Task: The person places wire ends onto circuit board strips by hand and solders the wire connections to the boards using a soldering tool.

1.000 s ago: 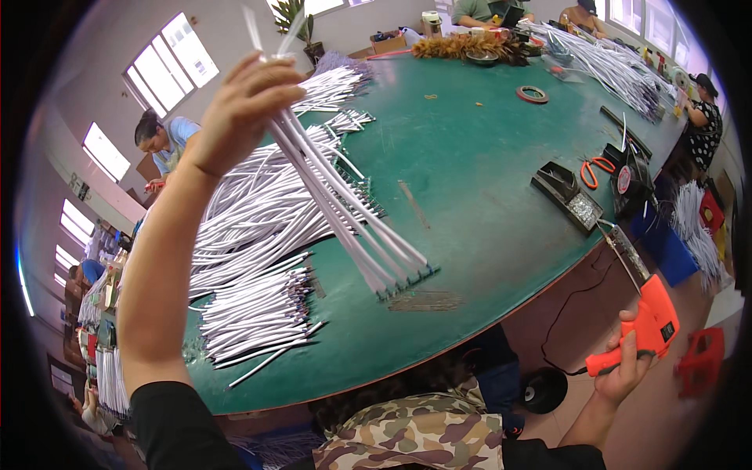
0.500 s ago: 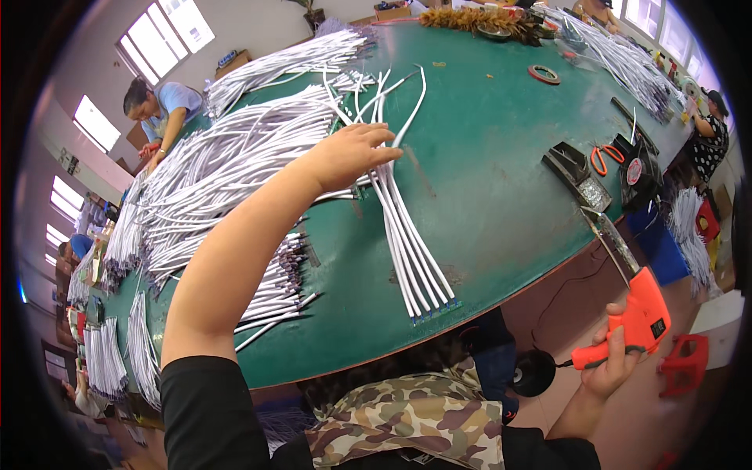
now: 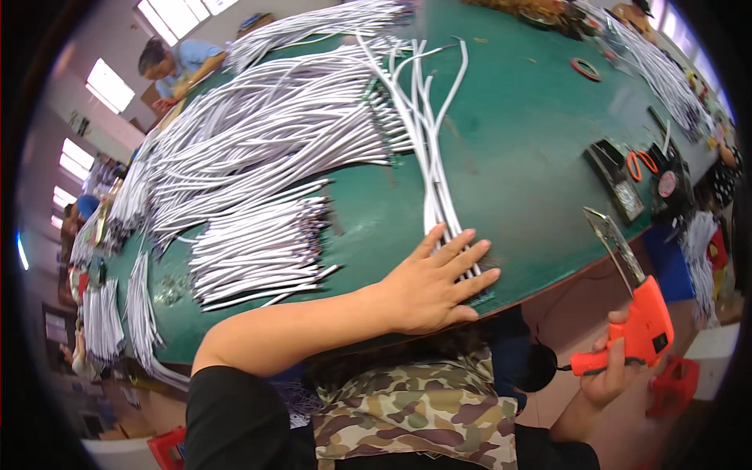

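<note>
My left hand (image 3: pixel 429 283) lies with its fingers spread over the near end of a small bundle of white cables (image 3: pixel 429 153), close to the table's front edge. From under the hand the bundle runs away from me, and its far ends fan apart. A strip of green (image 3: pixel 484 299) shows at the near end beside my fingers; the rest there is hidden. Off to the right, beyond the table edge, my right hand (image 3: pixel 613 368) is closed round the grip of an orange soldering gun (image 3: pixel 652 317). Its metal tip points up and away toward the table.
Large heaps of white cables (image 3: pixel 258 133) and a shorter stack (image 3: pixel 258 243) cover the green table's left. At right are a black tray (image 3: pixel 615 180), orange-handled scissors (image 3: pixel 641 163) and a tape roll (image 3: pixel 586 69). A person (image 3: pixel 176 66) works at far left. A red stool (image 3: pixel 674 384) stands below right.
My left hand has come down from the middle of the cable bundle to its near end and now lies flat there. The right hand keeps holding the soldering gun. The view has shifted slightly.
</note>
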`<action>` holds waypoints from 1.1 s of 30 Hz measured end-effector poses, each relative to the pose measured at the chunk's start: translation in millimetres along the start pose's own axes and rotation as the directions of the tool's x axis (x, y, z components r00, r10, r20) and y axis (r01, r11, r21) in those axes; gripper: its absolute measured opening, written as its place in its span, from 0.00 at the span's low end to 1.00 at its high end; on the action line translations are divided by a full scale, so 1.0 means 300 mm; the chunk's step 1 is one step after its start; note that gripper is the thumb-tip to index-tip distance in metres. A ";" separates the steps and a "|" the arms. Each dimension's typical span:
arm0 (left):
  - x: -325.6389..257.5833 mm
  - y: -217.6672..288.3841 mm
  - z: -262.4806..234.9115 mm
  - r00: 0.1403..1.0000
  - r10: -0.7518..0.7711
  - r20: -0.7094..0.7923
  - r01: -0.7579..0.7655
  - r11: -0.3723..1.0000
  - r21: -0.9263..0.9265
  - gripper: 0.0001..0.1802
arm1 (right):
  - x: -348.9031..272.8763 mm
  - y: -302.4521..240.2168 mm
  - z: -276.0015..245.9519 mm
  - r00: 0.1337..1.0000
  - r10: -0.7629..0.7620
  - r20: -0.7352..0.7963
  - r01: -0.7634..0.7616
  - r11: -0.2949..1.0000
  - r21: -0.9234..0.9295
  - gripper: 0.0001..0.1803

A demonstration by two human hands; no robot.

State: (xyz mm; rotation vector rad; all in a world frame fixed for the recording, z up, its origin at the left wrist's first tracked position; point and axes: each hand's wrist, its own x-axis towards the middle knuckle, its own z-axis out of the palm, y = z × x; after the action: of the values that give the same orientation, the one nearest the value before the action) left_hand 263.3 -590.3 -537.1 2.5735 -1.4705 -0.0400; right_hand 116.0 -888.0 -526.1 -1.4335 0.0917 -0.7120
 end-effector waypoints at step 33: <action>-0.543 -0.174 -0.243 0.674 -0.524 -0.521 0.454 0.850 -0.269 0.06 | 0.352 -0.290 0.291 0.869 -0.379 0.318 0.404 0.915 -0.015 0.29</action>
State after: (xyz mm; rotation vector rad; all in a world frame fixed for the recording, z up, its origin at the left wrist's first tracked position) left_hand 232.6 -414.8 -484.4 2.4721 -0.5152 0.5279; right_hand 206.5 -862.3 -394.0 -1.6475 -0.4336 -0.8088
